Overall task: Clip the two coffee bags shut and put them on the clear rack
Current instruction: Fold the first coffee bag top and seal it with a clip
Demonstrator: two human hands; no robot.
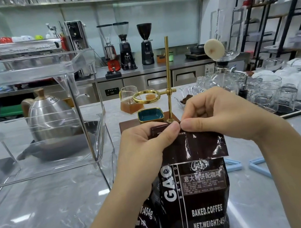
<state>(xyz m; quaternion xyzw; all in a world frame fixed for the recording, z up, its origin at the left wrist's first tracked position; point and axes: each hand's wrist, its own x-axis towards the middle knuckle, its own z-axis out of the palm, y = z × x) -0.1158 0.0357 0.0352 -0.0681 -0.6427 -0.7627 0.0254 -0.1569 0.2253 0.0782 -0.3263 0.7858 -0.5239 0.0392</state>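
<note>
While a second coffee bag leans low at the left against the front one, the front coffee bag stands upright on the grey marbled counter, its white lettering facing the camera. Its top flap is folded over, and both hands pinch that fold at its upper edge: the left hand grips the left part with thumb pressed on the foil, and the right hand grips just beside it, thumb tips nearly touching. Both hands are closed tight on the bag's top.

Just right of the bag, two pale blue clips lie flat on the counter, both open in a V, the nearer-left one partly hidden behind the bag.

To the left stands the clear rack, two tiers of see-through plastic; both tiers hold no bags. Seen through it, a steel kettle sits behind.

Beyond the hands, a brass dripper stand rises from a wooden base with a teal dish on it. Clear glass cups crowd the right side, and three grinders line the back counter.
</note>
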